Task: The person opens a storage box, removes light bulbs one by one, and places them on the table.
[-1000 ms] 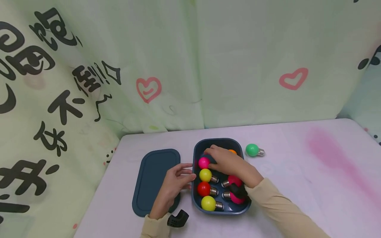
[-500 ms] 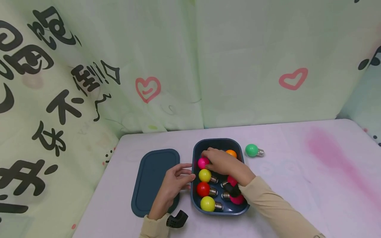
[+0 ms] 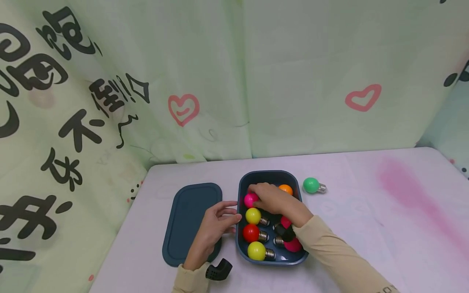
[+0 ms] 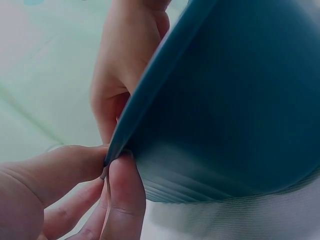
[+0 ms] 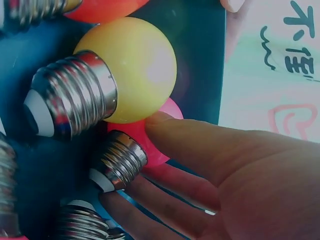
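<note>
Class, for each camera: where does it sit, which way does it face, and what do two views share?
Head: worn on the head, facing forward and down at the tray and lid; left hand and right hand show.
Left wrist: worn there, faces the tray's side; left hand touching it, right hand beyond.
Right wrist: worn there, looks into the tray; right hand and a fingertip.
Shared: head and right wrist show the pink bulb.

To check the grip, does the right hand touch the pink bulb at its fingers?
Touching: the right wrist view shows the right hand pinching the pink bulb between thumb and fingers.
</note>
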The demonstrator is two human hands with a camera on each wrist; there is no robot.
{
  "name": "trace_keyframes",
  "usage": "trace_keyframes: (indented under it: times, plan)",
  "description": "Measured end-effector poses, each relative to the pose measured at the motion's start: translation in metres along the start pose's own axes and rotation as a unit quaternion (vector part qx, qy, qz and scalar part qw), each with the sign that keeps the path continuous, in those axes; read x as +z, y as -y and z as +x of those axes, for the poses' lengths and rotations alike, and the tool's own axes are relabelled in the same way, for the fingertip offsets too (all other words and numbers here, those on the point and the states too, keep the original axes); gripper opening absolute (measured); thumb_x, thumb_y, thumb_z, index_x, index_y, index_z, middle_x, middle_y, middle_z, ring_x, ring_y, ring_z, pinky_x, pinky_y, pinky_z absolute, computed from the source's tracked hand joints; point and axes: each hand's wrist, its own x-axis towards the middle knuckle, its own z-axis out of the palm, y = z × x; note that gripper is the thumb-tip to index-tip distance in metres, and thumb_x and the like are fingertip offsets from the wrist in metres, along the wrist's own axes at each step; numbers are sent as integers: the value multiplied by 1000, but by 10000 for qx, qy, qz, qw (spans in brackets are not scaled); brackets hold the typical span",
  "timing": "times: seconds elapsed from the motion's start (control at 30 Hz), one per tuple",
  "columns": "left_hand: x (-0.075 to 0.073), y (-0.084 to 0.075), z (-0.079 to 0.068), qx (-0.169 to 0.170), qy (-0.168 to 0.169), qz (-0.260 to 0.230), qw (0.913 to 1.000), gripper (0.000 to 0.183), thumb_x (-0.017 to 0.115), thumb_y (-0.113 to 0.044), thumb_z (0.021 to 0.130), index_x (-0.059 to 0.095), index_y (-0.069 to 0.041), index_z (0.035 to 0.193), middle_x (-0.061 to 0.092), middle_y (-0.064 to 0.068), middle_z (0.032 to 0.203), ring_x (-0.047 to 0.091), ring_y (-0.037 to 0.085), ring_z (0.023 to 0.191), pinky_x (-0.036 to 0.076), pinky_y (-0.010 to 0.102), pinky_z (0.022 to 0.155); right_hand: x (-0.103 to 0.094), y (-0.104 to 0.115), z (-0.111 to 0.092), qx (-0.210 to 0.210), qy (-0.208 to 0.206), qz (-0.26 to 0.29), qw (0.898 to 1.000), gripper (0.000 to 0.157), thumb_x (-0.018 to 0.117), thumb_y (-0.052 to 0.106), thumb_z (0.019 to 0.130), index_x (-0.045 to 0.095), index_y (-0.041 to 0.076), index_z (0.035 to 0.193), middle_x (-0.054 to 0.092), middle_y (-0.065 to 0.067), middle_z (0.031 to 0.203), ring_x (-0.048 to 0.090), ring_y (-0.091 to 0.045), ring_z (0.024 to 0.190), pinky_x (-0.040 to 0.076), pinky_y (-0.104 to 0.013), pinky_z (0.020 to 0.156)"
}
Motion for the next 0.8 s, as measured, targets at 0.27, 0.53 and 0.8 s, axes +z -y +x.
trace_keyframes:
  times: [0.27,0.53,0.8]
  plan:
    - [-2,1,0,84,62,-18,9999,47,75,-18,89,60,-5,132,67,10,104,68,15,81,60,29,70,-4,1,-3,-94,-68,-75,9999,33,69,13,93,61,1,123,67,-14,113,61,-29,102,54,-46,94]
    - [-1,1,1,79,57,8,10000,47,75,-17,89,60,-5,132,67,10,104,67,14,80,60,29,70,-13,0,-14,-153,-342,-165,9992,36,71,15,92,61,3,124,68,-11,112,64,-26,102,56,-44,92]
    - [0,2,0,72,-5,77,9999,48,75,-18,89,59,-5,133,68,8,104,68,15,80,61,32,71,-25,-1,-30,-223,-519,-61,9984,43,74,12,89,59,2,128,68,-11,110,65,-24,98,59,-39,86]
